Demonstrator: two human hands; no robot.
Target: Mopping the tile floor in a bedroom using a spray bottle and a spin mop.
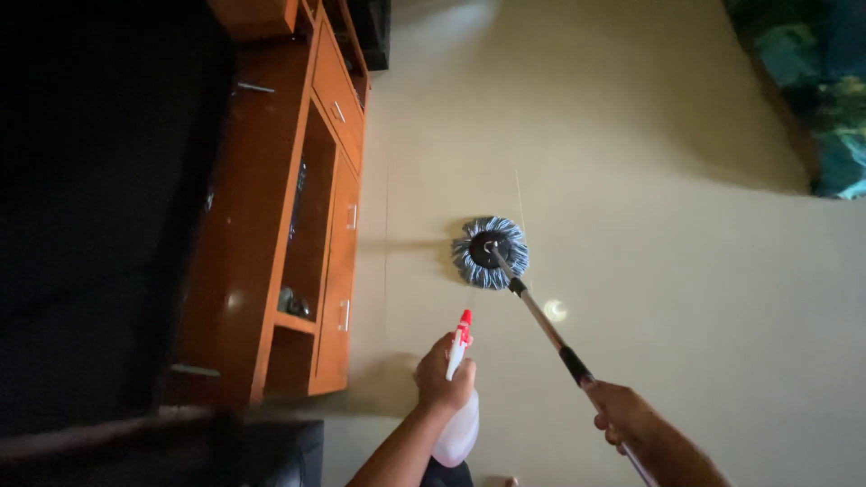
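Along the left edge: orange wooden TV cabinet (271,234), shelves open toward the pale floor (649,180). Left hand (444,374) clenched around a white spray bottle (457,424), red nozzle (464,326) pointing up-frame toward the mop head. Round blue-grey mop head (490,252) sits flat on the floor, ahead of both hands, near the cabinet front. Mop pole (541,320) runs diagonally from head down-right into the right hand (624,417), fist closed on it. Left hand is nearer the head.
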